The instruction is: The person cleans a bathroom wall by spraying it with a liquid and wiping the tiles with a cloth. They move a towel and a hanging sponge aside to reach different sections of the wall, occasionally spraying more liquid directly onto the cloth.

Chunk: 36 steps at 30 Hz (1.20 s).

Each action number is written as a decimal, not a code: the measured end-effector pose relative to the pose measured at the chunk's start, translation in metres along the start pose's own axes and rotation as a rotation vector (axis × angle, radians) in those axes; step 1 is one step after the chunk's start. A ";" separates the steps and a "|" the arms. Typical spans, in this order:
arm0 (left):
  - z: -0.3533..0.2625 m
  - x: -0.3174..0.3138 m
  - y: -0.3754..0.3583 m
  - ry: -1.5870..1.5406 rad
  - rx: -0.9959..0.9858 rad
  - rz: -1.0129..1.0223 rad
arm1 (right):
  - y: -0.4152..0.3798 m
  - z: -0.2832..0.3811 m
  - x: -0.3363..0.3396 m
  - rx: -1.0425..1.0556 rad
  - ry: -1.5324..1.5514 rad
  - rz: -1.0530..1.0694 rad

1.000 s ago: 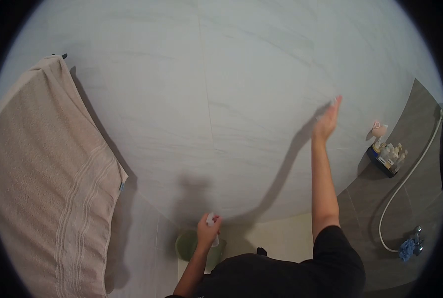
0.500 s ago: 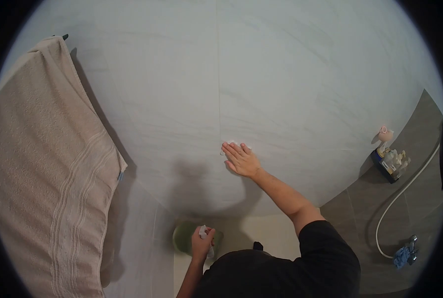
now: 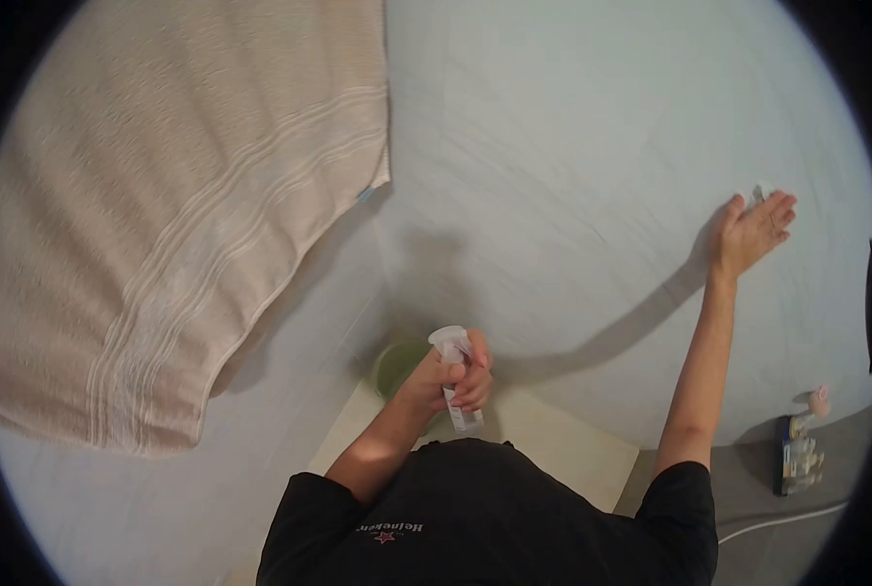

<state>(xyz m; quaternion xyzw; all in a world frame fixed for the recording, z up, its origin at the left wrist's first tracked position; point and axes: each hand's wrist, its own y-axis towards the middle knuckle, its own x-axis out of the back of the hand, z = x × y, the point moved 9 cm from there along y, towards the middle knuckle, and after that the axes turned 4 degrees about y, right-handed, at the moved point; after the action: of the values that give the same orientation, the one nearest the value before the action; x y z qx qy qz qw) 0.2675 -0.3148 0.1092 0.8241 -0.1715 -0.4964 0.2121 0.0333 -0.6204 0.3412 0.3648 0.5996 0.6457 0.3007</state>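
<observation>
My left hand is wrapped round a white spray bottle, its pale trigger head tilted up above the fingers. Out to the right, my right hand reaches up the pale wall. Its fingers lie stretched over a crumpled white wipe, held against the wall surface. Only the wipe's edges show past the fingertips and thumb; the palm covers the rest.
A large beige towel hangs at the left. Behind my left forearm is a green basin on the pale floor. Toiletries in a dark holder stand at the lower right, near a white shower hose.
The view has turned and shifted. My right arm has straightened, and the hand with the wipe is farther right along the wall. My left hand has brought the spray bottle up into fuller sight.
</observation>
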 end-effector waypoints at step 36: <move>-0.002 -0.060 0.039 -0.444 0.052 0.552 | -0.001 0.009 0.004 -0.009 -0.013 0.006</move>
<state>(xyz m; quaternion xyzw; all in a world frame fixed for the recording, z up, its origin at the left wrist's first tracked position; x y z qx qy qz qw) 0.2392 -0.3181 0.1755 0.6240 -0.4421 -0.5828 0.2747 0.0385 -0.6119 0.3412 0.3695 0.5936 0.6470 0.3041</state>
